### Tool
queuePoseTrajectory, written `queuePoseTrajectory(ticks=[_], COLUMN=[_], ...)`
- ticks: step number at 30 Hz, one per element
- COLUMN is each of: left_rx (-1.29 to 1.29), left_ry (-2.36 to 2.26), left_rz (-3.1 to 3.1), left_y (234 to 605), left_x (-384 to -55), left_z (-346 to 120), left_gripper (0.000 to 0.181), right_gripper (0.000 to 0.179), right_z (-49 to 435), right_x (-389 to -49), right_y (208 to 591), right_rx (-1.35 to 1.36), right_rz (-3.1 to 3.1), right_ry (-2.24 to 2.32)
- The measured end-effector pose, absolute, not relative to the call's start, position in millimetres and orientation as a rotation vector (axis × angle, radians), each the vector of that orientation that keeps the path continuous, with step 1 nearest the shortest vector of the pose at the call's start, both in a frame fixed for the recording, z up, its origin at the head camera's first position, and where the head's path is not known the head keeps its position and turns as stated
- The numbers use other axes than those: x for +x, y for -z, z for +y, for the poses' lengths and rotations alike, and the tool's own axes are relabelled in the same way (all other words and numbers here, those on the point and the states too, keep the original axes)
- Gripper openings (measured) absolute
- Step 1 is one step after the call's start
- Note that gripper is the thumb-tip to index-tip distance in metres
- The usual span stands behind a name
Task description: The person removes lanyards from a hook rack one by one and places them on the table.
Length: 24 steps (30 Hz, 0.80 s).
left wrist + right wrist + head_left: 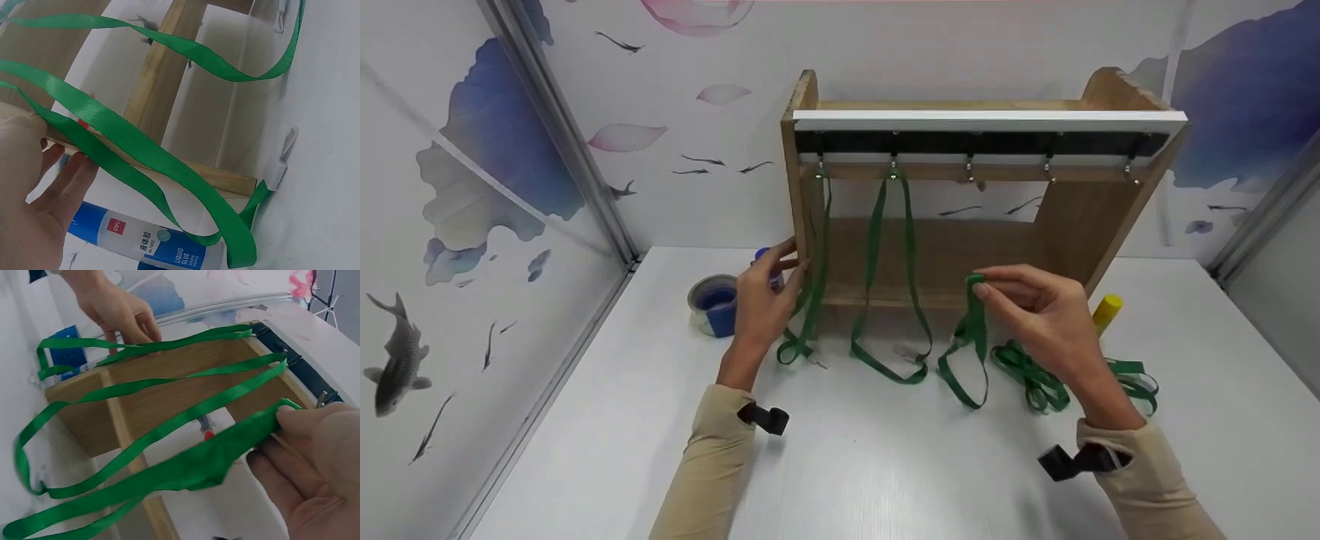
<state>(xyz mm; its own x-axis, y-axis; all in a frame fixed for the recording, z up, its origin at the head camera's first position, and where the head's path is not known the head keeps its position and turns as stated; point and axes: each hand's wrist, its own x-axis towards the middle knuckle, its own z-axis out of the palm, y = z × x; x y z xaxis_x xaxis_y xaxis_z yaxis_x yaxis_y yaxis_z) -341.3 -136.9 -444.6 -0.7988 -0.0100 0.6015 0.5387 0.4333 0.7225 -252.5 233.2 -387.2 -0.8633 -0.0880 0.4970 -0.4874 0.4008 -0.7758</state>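
Note:
My left hand (765, 300) grips the left side panel of a wooden rack (960, 247), its fingers behind the edge in the left wrist view. Between thumb and fingertips, my right hand (1050, 315) pinches the top of a green lanyard (191, 464), whose loop dangles in front of the rack. Along the rack's top front runs a row of small metal hooks (971, 169). One green lanyard (824, 247) hangs from the leftmost hook, and another green lanyard (910, 240) from the hook beside it. The held lanyard is below the hooks and apart from them.
Folded green lanyards (1039, 382) lie on the white table (855, 465) near my right wrist. A yellow cylinder (1108, 311) stands at the rack's right side. Left of the rack are a tape roll (699, 300) and a liquid glue bottle (140, 239). Printed wall panels (690, 202) enclose the table.

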Motion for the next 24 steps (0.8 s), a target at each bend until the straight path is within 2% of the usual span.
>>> queuePoseTrajectory(ticks=[9,16,24], left_rx=[-0.436,-0.452,-0.441], left_ry=[1.363,1.345,1.340], left_rz=[-2.170,-2.149,-2.159], left_y=[443,445,446], left_x=[-341,-342,-341], left_z=[-137,-138,-138], left_gripper=[0.040,0.041,0.042], right_gripper=[0.025,0.027,0.018], right_z=[247,253,245], right_x=[-242,-246,-251], right_y=[420,443,467], right_rx=[0.494,0.563,0.696], right_rz=[-2.645,-2.905,-3.062], right_ry=[-1.495,-1.562,-1.285])
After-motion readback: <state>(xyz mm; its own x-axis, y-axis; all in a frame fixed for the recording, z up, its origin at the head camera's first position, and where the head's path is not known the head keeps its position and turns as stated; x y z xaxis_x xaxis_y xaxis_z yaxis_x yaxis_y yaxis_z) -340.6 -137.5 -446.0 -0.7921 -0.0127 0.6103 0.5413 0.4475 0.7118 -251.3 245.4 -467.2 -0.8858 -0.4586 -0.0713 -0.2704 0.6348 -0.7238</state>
